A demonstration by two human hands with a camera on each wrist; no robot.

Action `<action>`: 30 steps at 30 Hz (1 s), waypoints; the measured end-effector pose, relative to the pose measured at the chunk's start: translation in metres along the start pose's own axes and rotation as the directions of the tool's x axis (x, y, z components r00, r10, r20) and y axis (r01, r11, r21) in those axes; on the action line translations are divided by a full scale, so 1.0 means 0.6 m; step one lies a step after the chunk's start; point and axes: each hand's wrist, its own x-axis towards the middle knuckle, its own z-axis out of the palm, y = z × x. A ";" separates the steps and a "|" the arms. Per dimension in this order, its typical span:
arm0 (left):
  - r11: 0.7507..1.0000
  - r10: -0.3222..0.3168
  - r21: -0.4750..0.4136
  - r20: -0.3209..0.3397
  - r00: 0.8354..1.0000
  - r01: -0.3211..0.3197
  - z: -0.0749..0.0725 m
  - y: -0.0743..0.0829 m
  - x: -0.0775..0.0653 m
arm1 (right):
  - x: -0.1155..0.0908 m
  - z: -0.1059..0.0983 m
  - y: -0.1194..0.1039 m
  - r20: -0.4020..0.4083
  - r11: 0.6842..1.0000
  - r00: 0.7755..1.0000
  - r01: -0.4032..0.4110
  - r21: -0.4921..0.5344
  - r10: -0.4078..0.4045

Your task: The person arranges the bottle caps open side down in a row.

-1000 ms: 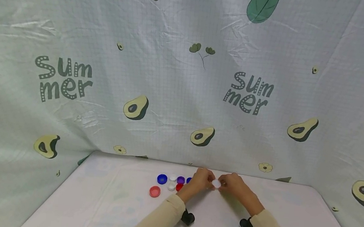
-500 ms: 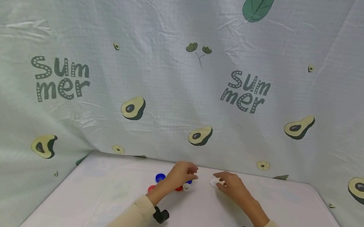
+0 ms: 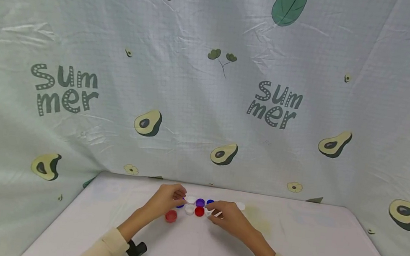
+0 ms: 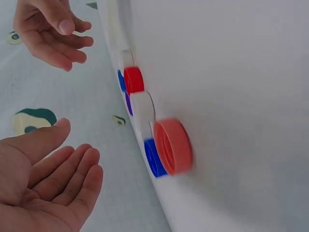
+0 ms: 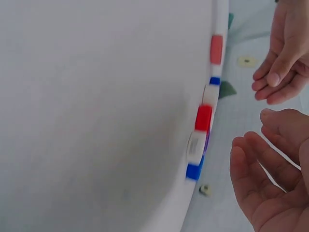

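Note:
Several round bottle caps lie in two short rows at the back of the table. In the head view I see a purple cap [image 3: 200,202], a red cap [image 3: 199,211], white caps [image 3: 190,209], and a blue cap [image 3: 210,202]. My left hand [image 3: 166,199] hovers at the left end, partly covering another blue cap [image 3: 180,206]; a larger light red cap [image 3: 171,216] lies just in front. Over the right end is my right hand [image 3: 231,219], its fingers partly hiding a white cap. Both wrist views show the fingers loosely bent, holding nothing.
A white disc [image 3: 240,206] lies apart, behind the right hand. The white table [image 3: 183,252] ends at a hanging sheet [image 3: 171,153] printed with avocados and leaves, close behind the caps.
Both hands were at the white disc; they have left it on the table and moved left. The left hand moved first, to the caps' left end; the right followed to their right end.

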 end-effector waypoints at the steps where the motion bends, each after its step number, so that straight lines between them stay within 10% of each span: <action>1: 1.000 -0.008 0.006 0.002 1.000 0.008 -0.007 -0.004 -0.005 | 0.006 0.007 -0.005 0.003 1.000 1.000 0.008 0.028 -0.008; 19: 0.995 0.014 0.102 0.092 0.996 -0.023 -0.047 -0.051 -0.061 | 0.061 0.111 -0.046 -0.017 0.982 0.999 -0.033 0.184 0.036; 30: 0.994 -0.082 -0.065 0.087 0.993 0.088 -0.037 -0.075 -0.062 | 0.089 0.132 -0.052 -0.042 0.992 0.995 -0.084 0.090 0.088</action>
